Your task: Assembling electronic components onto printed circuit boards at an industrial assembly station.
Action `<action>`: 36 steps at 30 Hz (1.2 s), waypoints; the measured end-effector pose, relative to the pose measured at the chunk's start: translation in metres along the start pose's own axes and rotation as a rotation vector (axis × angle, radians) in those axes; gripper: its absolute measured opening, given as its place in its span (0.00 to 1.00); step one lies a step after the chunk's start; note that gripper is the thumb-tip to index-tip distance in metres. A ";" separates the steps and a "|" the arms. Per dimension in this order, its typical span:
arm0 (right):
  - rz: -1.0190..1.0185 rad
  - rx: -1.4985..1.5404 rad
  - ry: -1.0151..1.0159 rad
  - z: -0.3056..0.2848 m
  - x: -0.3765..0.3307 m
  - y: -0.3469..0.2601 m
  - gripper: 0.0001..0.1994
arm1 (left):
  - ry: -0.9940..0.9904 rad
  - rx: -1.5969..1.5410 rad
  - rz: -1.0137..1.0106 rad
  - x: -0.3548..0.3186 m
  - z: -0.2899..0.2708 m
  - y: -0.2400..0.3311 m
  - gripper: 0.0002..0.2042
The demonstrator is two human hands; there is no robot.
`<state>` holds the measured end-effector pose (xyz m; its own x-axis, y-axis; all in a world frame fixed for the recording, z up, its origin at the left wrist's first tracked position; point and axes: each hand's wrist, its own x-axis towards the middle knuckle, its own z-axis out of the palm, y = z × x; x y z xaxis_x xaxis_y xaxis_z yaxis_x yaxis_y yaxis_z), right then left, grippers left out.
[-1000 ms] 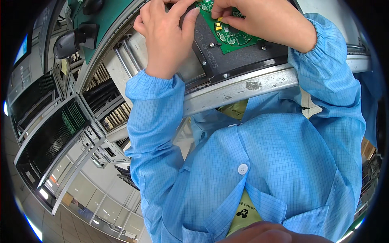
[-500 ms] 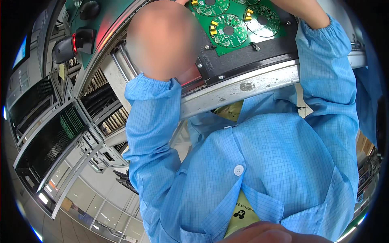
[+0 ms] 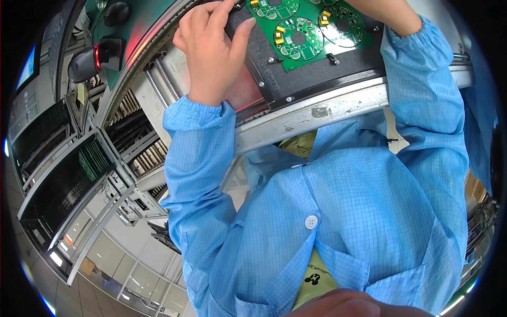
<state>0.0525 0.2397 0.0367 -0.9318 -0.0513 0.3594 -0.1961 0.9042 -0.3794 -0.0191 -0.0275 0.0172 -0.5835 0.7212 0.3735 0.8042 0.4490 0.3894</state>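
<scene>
Now my left hand pinches the black tray, and a slip could knock the green board loose.

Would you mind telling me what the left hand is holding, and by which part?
The left hand has its grip on the black carrier tray at its left corner, beside the green circuit board.

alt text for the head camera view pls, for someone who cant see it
A person's left hand grips the left edge of a black carrier tray holding a green circuit board panel of round boards, resting on a metal conveyor rail. The right forearm reaches past the top edge, its hand out of view. Blue lab-coat sleeves fill the lower frame; racks stand at left.
</scene>
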 end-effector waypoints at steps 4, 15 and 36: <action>0.097 0.321 -0.221 -0.028 0.000 -0.007 0.08 | 0.035 -0.017 -0.026 -0.002 -0.003 -0.002 0.22; 0.189 0.329 -0.585 -0.044 -0.002 -0.010 0.09 | 0.000 -0.526 -0.467 -0.009 -0.002 -0.049 0.08; -0.021 0.398 0.404 -0.011 -0.006 -0.035 0.07 | -0.390 -1.699 -0.225 0.076 0.142 0.074 0.22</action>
<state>0.0683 0.2134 0.0571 -0.7508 0.1693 0.6385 -0.3866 0.6711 -0.6326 0.0116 0.1354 -0.0452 -0.3937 0.9151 0.0872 -0.4281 -0.2665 0.8636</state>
